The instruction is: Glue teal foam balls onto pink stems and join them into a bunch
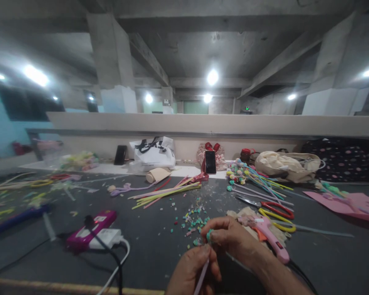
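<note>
Low in the middle of the view, my left hand (194, 268) is closed around a thin pale purple stem (203, 273), which looks like a pipe cleaner. My right hand (233, 241) pinches a small green piece (209, 234) at the top of that stem, and the fingertips of both hands nearly meet there. How the piece joins the stem is hidden by the fingers. Just beyond my hands lie small green, pink and yellow bits (197, 219), scattered on the dark table (147, 254). A pink glue gun (272, 239) rests to the right of my right hand.
Red-handled scissors (276, 208) and yellow handles (278, 223) lie behind the glue gun. Loose pipe cleaners (169, 194) and bundled stems with colourful tips (238, 170) sit farther back. A magenta power strip (95, 229) with cords is at left. A phone (210, 162) stands against a bag.
</note>
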Tool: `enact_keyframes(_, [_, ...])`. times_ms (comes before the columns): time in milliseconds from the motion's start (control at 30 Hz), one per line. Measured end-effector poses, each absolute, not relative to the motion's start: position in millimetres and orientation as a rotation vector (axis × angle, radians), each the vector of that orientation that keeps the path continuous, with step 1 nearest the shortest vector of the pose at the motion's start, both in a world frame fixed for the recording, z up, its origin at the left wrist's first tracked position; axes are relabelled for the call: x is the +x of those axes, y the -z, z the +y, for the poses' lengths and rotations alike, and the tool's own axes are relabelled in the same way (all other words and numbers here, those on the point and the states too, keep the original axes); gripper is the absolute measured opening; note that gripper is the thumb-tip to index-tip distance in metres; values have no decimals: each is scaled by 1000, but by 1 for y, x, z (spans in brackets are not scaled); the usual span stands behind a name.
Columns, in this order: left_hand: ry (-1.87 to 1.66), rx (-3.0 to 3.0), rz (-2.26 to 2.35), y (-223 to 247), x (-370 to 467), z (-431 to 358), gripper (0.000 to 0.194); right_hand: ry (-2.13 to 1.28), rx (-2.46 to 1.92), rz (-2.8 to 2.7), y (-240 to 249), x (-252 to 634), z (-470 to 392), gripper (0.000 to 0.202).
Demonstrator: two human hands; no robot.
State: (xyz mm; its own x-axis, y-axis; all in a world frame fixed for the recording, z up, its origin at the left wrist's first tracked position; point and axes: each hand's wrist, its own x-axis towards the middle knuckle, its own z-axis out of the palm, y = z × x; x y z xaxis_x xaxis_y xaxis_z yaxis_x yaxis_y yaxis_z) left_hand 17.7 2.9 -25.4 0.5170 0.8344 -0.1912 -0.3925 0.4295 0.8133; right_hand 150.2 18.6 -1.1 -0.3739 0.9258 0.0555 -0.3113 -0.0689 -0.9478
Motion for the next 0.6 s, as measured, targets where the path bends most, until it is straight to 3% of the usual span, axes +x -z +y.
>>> enact_keyframes(267, [-750, 808, 763, 15, 13, 3, 38, -1591, -776, -1154, -7, 164, 23, 13])
enact_keyframes(467, [-966, 949, 839, 7, -3, 9, 38, -1491, -808, -1213, -25, 187, 19, 19])
enact_keyframes(600, [-918, 1022, 821, 15, 10, 8, 40, -1418, -1000, -1389, -26, 175, 10, 13])
